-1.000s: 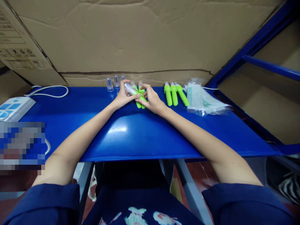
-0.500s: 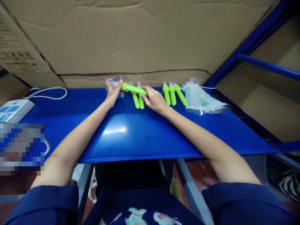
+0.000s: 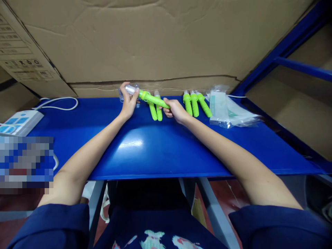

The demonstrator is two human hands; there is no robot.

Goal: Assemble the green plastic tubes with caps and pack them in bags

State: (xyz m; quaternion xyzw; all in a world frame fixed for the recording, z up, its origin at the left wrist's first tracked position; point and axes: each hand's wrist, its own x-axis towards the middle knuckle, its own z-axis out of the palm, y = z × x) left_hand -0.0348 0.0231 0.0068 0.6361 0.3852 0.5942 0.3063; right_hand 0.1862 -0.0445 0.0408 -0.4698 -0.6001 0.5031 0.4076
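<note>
Left hand [image 3: 129, 101]: grip closed around the clear cap [image 3: 130, 89].
Right hand [image 3: 174, 110]: grip clamped on the tube [image 3: 155, 100].
Tube: slanted between the hands, above the bench [image 3: 166, 148] (cap seating unclear).
Cap: apparently worked at the tube's end; next move likely calls for alignment.

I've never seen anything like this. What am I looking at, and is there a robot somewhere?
No robot: these are a person's two bare hands, seen from a camera worn on their head, looking forward and down. The right hand grips the lower end of a green tube; the left hand holds a clear cap at its other end. On the blue table lie two more green tubes, three others further right, clear plastic bags and a white box with blue panels.
</note>
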